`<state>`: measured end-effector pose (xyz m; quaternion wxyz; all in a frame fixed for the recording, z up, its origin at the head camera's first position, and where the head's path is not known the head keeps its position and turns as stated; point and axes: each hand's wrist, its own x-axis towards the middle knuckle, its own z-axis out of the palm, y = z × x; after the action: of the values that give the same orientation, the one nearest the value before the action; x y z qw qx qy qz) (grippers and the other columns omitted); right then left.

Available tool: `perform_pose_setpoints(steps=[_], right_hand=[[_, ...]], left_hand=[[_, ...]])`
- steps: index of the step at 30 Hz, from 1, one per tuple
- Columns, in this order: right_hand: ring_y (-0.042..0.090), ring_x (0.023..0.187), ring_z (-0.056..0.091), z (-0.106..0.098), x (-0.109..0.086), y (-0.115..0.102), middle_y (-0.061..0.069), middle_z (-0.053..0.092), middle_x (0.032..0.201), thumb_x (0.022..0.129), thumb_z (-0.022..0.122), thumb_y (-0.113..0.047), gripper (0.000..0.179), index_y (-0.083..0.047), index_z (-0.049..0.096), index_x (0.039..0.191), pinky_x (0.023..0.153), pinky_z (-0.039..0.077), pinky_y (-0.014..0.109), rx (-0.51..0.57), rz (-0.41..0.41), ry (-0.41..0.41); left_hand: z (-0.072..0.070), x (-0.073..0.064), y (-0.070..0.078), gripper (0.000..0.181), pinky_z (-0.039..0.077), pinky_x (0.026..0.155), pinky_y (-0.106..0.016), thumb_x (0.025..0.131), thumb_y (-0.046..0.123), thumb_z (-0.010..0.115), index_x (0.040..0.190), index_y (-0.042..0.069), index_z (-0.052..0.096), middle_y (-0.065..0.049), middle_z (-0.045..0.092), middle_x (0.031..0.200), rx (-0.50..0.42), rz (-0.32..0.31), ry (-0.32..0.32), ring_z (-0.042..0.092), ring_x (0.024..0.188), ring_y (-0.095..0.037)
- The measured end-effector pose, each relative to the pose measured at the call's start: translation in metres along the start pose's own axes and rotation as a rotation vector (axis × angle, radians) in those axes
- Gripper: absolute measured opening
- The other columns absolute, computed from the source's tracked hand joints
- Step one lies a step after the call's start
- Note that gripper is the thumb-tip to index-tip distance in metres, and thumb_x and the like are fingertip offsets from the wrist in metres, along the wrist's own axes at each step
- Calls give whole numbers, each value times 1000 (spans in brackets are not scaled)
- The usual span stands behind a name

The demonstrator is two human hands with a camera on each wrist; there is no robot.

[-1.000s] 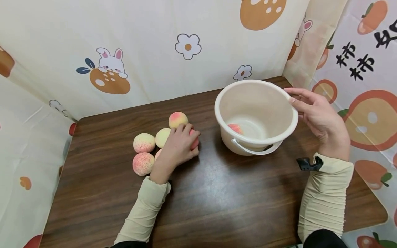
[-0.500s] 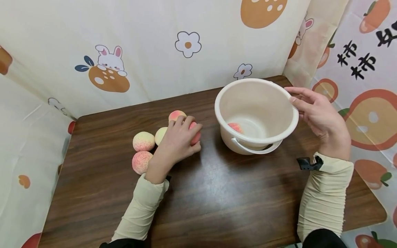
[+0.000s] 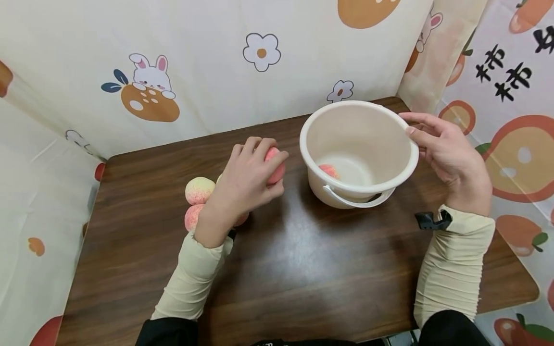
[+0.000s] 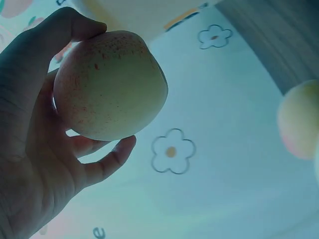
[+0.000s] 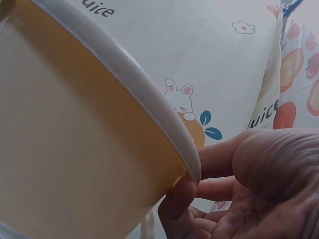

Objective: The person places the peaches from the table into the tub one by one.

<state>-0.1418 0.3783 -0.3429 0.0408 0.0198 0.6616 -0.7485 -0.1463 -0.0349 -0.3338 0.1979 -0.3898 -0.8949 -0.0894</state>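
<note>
Pink-and-cream peach (image 3: 277, 166) is held in my left hand (image 3: 242, 180), raised over the table left of the bucket. The left wrist view shows thumb and fingers wrapped around this peach (image 4: 112, 84), its pale speckled side facing the camera. A cream plastic bucket (image 3: 359, 127) stands on the table, its handle hanging down at the near side. My right hand (image 3: 452, 156) pinches the bucket's right rim between thumb and fingers; the right wrist view has the rim (image 5: 149, 107) close up. One reddish peach (image 3: 330, 171) lies at the bottom inside the bucket.
Several peaches sit on the brown wooden table (image 3: 130, 250) at left, including a yellow-pink peach (image 3: 199, 190) and a pink peach (image 3: 193, 217); my left hand and wrist partly hide the others. A patterned curtain (image 3: 207, 62) hangs behind the table.
My left hand has lifted the peach off the table, moving up and away from the other peaches. The right hand stays on the bucket rim. The head view has tilted slightly downward.
</note>
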Motion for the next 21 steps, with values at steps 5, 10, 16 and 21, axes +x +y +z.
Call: perform_pose_setpoints(steps=[5,10,16,21], right_hand=[[13,92,73,0,0,-2,2,74,106,101,65,-9,35,-10,65,136,69,61,25,6,-4,-2],[12,91,73,0,-1,-2,1,74,104,101,66,-10,35,-11,66,136,69,60,24,1,1,11],[12,89,74,-2,-2,-2,2,74,105,101,65,-10,36,-10,64,137,69,61,23,10,5,-6],[13,88,74,0,1,-1,2,74,104,101,65,-9,36,-11,65,137,69,61,24,10,2,1]], left_hand=[[-13,12,6,36,47,84,-50,81,19,64,117,20,65,-9,61,124,-5,37,36,55,116,-34],[-22,22,14,36,48,86,-50,83,21,63,118,21,66,-8,61,125,-13,55,59,55,116,-33],[-27,33,20,36,48,86,-49,86,22,60,122,21,65,-8,62,126,-19,81,69,55,117,-32],[-28,39,24,35,49,88,-50,87,21,59,121,20,66,-8,63,126,-26,89,109,57,118,-32]])
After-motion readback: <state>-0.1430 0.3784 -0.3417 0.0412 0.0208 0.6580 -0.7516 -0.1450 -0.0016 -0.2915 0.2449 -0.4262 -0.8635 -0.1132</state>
